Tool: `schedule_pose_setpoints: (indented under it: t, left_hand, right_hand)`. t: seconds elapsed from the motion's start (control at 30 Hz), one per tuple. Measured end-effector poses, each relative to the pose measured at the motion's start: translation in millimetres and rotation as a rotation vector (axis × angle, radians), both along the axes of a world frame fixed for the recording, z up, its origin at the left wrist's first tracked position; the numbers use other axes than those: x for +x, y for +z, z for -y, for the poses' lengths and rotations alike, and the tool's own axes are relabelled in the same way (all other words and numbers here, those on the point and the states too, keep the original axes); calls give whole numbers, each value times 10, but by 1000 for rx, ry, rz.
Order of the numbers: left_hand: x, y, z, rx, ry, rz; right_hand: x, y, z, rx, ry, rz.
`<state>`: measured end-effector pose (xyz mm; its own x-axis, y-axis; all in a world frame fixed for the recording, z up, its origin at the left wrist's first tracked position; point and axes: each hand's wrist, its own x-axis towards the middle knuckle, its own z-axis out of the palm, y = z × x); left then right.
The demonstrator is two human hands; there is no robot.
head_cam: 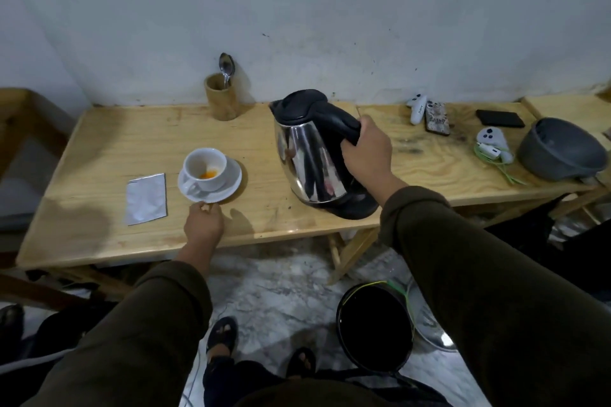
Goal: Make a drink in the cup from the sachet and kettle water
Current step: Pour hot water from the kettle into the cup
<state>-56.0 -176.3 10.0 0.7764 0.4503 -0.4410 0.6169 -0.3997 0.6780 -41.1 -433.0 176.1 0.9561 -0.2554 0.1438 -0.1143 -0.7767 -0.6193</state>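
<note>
On the handle of a steel kettle (310, 155), the fingers (355, 139) of the right hand (367, 155) are wrapped tightly, gripping the black handle from the side. That kettle leans slightly to the left and still sits on its black base (357, 205), lid closed, near the middle of a pale wooden table (109, 149). Fingers of the left hand (204, 225) pinch the near rim of a white saucer (228, 185), thumb and fingertips closed on its edge. On the saucer stands a white cup (206, 168), upright, with a small heap of orange powder (208, 174) at the bottom. Just left of the saucer a silver sachet (146, 198) lies flat on the table, apart from the cup. Behind them, against the wall, a wooden holder (221, 97) holds a spoon (226, 68) with its bowl upward. Dark olive sleeves (496, 291) cover both arms. Far right on the table lie two white controllers (492, 139), a phone (437, 118), a black wallet (500, 118) and a grey bowl-shaped object (562, 152). Below, a black bucket (375, 330) stands on the marbled floor.
</note>
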Motion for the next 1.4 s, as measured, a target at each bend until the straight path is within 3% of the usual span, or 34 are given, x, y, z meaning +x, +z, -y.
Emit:
schedule_pose_setpoints:
  t: [0.2,0.33,0.9,1.4]
  left_hand:
    - [138,16,-305,-355,177,-58]
    - [160,132,-426,-494,243,-77]
    - [402,225,-705,-750,198,-211]
    - [420,198,-756,-844,187,-243]
  right_hand:
    - [195,173,-347,-166,178,-100]
    - [269,220,-626,-276,264,-148]
    - [599,423,-1443,-638,357,-357]
    - [695,513,-1715,-761,352,-382]
